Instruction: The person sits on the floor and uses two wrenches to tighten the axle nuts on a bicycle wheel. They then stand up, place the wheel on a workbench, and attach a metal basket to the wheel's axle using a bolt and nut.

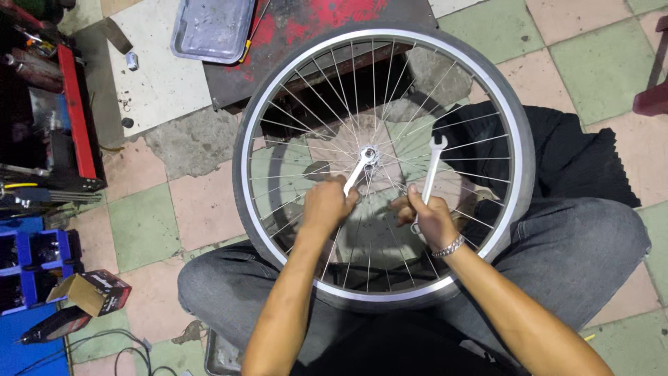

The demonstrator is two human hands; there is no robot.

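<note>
I see a grey metal tray (212,28) at the top, with a red tool cabinet (73,111) well to its left. Far below the tray, at lower left, an open cardboard box (90,292) lies beside blue bins (31,268); a black cloth (557,157) lies well right of the tray.

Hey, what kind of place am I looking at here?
Probably a small bike repair workshop: a spoked wheel rests on the person's lap, each hand holds a wrench, and tools fill a red rack beside a metal tray on the tiled floor.
</note>
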